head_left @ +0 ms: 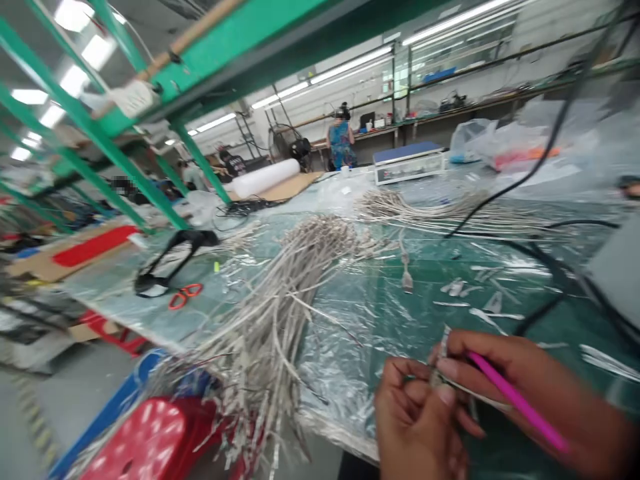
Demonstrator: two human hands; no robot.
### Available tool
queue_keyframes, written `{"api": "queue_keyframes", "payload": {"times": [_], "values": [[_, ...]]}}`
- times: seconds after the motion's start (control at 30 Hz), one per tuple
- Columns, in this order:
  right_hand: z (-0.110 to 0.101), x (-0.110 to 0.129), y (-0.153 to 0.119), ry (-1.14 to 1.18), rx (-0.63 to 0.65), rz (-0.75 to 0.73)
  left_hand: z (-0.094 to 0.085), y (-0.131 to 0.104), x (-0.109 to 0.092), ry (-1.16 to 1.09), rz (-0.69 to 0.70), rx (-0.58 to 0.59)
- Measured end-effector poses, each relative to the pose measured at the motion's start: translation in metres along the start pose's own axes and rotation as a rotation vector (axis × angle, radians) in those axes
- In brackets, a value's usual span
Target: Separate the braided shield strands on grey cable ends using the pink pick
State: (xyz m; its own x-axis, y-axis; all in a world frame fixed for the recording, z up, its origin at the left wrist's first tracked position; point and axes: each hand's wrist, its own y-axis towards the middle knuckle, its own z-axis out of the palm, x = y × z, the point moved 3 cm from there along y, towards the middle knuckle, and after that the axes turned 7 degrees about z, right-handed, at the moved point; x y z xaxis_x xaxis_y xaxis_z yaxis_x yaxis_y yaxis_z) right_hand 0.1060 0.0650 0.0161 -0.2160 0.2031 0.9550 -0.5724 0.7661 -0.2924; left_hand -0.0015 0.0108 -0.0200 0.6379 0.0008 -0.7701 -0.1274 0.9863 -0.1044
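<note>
At the lower right, my left hand [417, 417] is closed in a pinch on a small pale cable end [443, 340]. My right hand [493, 363] meets it there, thumb and fingertips closed on the same piece. A slim bright pink stick-like tool [520, 403] is tucked in my right hand and points back toward the wrist; its exact kind does not show. Fingers hide most of the cable end. Beyond my hands lies a cable with a USB plug [407, 281], with scraps of white sleeving [457, 288] to its right.
A big bundle of grey-white cables [285, 300] runs off the table's front edge above a red stool [145, 440] and a blue bin [107, 413]. Orange-handled scissors [185, 295] lie left. Black cords [545, 267] cross the right side. A scale [409, 163] stands behind; people sit farther back.
</note>
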Motion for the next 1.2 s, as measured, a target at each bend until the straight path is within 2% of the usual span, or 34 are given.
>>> {"api": "queue_keyframes", "payload": {"times": [0.13, 0.3, 0.4, 0.53, 0.77, 0.83, 0.93, 1.1, 1.2], "values": [[0.001, -0.01, 0.005, 0.124, 0.039, 0.048, -0.003, 0.006, 0.009, -0.038, 0.047, -0.043], [-0.001, -0.007, 0.002, 0.075, -0.118, -0.034, -0.002, 0.01, 0.008, -0.038, 0.203, -0.128], [-0.003, -0.01, 0.003, 0.085, -0.121, -0.048, -0.003, 0.01, 0.007, -0.001, 0.144, -0.117], [-0.001, -0.014, 0.006, 0.096, -0.025, -0.024, -0.004, 0.008, 0.001, 0.026, 0.129, -0.1], [0.01, -0.002, 0.0, 0.119, -0.071, -0.021, 0.0, 0.007, -0.007, 0.024, 0.125, -0.076], [0.008, 0.004, -0.005, 0.051, -0.107, -0.069, 0.0, 0.006, -0.01, 0.012, 0.114, -0.078], [-0.004, 0.012, -0.013, -0.078, -0.279, -0.194, -0.002, 0.006, -0.016, -0.025, 0.102, -0.092], [-0.015, 0.025, -0.025, -0.064, -0.453, -0.52, -0.003, 0.007, -0.023, -0.049, 0.114, -0.048], [-0.013, 0.028, -0.028, -0.072, -0.487, -0.498, -0.003, 0.006, -0.022, -0.039, 0.107, -0.034]]}}
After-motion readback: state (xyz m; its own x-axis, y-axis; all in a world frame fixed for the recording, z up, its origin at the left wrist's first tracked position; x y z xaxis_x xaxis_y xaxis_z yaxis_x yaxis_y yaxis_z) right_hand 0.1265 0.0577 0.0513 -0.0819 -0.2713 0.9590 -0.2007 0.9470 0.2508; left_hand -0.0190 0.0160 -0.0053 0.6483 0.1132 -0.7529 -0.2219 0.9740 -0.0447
